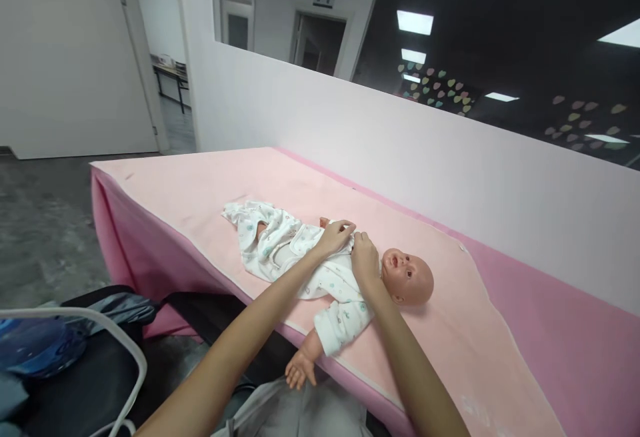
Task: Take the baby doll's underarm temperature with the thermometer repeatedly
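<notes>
A bald baby doll (pixel 407 278) lies on its back on the pink-covered table, its head to the right. It wears a white patterned garment (pixel 339 278), whose lower part spreads to the left with some of a leg showing. My left hand (pixel 338 236) is at the doll's chest, its fingers pinched on the garment's cloth. Right beside it, my right hand (pixel 365 257) has curled fingers on the same cloth near the doll's neck. One doll hand (pixel 301 368) hangs over the table's near edge. The cloth between my fingertips is mostly hidden.
The table (pixel 200 184) stands against a white wall with a dark window (pixel 500 44) above. At the lower left are a black chair (pixel 95 384) with a blue item and a white curved tube (pixel 133 344). A doorway opens at the back left.
</notes>
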Demonstrator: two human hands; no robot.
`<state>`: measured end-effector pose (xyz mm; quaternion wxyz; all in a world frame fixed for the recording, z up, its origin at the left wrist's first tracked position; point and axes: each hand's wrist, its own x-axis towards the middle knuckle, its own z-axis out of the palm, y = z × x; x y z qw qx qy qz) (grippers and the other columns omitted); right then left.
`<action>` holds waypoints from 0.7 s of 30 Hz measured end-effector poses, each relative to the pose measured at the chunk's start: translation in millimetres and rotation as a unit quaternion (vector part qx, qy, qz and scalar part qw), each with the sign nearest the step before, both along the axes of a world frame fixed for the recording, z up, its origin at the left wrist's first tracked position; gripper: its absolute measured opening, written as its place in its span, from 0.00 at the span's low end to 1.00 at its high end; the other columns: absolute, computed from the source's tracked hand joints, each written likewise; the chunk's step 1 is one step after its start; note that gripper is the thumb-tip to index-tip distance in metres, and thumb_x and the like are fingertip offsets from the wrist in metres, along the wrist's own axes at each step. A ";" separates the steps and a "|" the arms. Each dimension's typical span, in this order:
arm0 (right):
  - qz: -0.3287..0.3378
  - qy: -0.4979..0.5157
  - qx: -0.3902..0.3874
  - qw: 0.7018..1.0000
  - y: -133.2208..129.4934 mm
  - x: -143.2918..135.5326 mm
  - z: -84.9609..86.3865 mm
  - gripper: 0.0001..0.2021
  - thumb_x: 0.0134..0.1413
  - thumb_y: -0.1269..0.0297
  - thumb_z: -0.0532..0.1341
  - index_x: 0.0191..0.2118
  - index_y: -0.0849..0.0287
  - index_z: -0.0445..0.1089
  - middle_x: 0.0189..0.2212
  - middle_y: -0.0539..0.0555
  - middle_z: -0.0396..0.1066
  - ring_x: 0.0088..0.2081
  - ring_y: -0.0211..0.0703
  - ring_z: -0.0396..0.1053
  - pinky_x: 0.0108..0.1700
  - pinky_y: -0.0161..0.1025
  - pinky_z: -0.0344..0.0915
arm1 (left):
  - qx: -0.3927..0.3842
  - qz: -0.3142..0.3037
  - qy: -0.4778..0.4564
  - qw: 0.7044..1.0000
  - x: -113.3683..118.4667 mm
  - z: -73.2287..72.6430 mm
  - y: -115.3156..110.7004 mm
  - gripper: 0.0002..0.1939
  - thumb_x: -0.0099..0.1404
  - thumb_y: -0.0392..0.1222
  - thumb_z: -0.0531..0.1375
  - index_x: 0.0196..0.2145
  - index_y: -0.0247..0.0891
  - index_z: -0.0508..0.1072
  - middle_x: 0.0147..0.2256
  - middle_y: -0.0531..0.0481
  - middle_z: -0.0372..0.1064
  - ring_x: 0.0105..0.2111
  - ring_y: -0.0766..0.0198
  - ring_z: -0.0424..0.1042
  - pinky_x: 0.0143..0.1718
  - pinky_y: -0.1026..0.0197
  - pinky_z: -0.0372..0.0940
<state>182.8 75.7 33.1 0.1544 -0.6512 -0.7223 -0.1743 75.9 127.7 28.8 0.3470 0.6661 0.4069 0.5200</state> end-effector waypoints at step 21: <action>0.182 -0.006 0.055 0.982 -55.0 26.6 -18.3 0.07 0.56 0.72 0.51 0.36 0.60 0.66 0.36 0.58 0.67 0.40 0.48 0.62 0.45 0.43 0.58 | -0.032 0.158 0.326 0.932 -4.3 11.0 37.1 0.14 0.58 0.44 0.55 0.41 0.39 0.73 0.54 0.43 0.62 0.58 0.55 0.55 0.59 0.54 0.46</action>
